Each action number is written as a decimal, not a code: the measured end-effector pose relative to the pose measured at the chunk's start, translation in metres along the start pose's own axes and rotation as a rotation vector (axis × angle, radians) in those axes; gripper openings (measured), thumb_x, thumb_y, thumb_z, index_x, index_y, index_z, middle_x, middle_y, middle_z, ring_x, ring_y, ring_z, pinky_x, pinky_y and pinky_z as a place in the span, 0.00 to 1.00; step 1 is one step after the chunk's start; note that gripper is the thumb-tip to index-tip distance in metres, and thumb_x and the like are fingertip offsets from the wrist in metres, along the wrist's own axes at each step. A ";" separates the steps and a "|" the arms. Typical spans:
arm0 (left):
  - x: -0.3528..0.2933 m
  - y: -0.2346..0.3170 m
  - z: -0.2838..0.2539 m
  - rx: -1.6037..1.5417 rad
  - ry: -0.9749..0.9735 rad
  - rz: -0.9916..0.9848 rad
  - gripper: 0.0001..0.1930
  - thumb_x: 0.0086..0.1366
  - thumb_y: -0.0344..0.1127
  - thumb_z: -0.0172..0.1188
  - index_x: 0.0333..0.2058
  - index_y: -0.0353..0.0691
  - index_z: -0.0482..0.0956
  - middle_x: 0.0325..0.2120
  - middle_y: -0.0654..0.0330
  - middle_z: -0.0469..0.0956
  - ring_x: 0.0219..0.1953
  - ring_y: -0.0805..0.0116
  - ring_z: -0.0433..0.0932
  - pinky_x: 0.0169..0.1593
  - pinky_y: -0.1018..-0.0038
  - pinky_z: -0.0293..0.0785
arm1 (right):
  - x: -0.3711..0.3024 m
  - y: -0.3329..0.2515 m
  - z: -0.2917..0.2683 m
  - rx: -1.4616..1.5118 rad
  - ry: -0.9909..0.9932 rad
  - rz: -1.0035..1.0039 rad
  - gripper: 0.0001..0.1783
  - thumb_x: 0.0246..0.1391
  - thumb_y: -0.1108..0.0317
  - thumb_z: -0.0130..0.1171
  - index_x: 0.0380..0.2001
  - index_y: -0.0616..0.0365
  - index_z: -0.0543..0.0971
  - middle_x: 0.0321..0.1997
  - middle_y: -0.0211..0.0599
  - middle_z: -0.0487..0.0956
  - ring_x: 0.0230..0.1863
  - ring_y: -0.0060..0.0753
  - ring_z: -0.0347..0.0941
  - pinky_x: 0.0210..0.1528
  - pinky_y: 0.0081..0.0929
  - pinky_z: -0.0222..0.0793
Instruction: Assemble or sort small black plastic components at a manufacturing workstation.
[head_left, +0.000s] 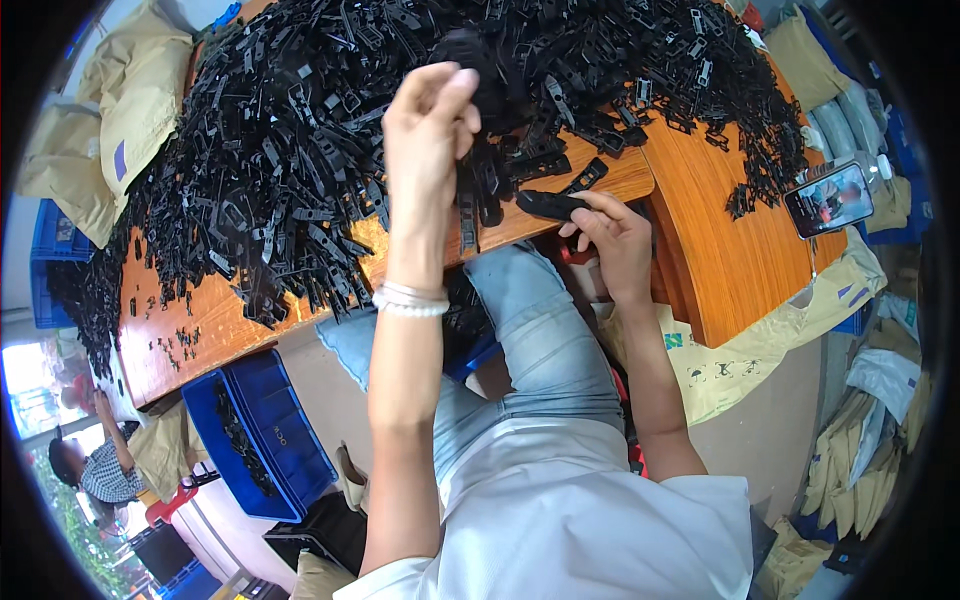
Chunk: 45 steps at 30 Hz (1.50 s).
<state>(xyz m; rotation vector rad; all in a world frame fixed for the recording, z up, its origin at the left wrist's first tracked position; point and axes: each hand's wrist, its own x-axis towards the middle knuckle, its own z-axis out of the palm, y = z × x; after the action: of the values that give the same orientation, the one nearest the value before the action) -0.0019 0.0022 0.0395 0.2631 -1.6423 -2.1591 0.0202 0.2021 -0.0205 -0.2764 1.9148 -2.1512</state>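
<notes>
Head view, from the left: pale paper sacks [145, 85] stand beside the wooden surface [745, 290], and low at the far edge is a co-worker in a checked top [110, 480]. Nearer, a blue bin [290, 440] below the surface has black parts lying inside. Tiny dark bits [175, 345] are scattered on the wood, and beside them a great heap of black parts [290, 140] spreads over most of the surface.

The left hand [432, 110], with a pale beaded bracelet [412, 306] at its wrist, is raised over the heap, fingers curled in toward the thumb. A dark blur lies just beyond the fingertips, so I cannot tell whether it grips anything. Well apart from it, the right hand [610, 235] has thumb and fingers pinched on the right end of one black piece [548, 205], near the front edge of the surface, the other end free.

That piece should be light and fairly stiff, probably moulded plastic, smooth enough to slip a little; thinner parts in the heap may hook together or snap if wrenched. A pinch on the solid end or long sides looks best. Farther right, a phone [830, 203] stands tilted, with brown paper bags [835, 470] lower down
</notes>
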 end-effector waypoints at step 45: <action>-0.132 0.029 -0.056 0.188 -0.323 -0.263 0.18 0.51 0.30 0.61 0.41 0.31 0.73 0.26 0.51 0.77 0.27 0.65 0.77 0.32 0.76 0.70 | -0.020 -0.049 0.051 -0.059 -0.396 -0.278 0.12 0.45 0.72 0.60 0.34 0.67 0.77 0.27 0.32 0.70 0.28 0.18 0.67 0.29 0.12 0.62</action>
<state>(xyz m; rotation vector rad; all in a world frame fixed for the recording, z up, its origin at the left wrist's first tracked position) 0.1445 0.0042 0.0387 0.2021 -2.1005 -2.3353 0.0515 0.1654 0.0349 -0.9533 1.7905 -2.0037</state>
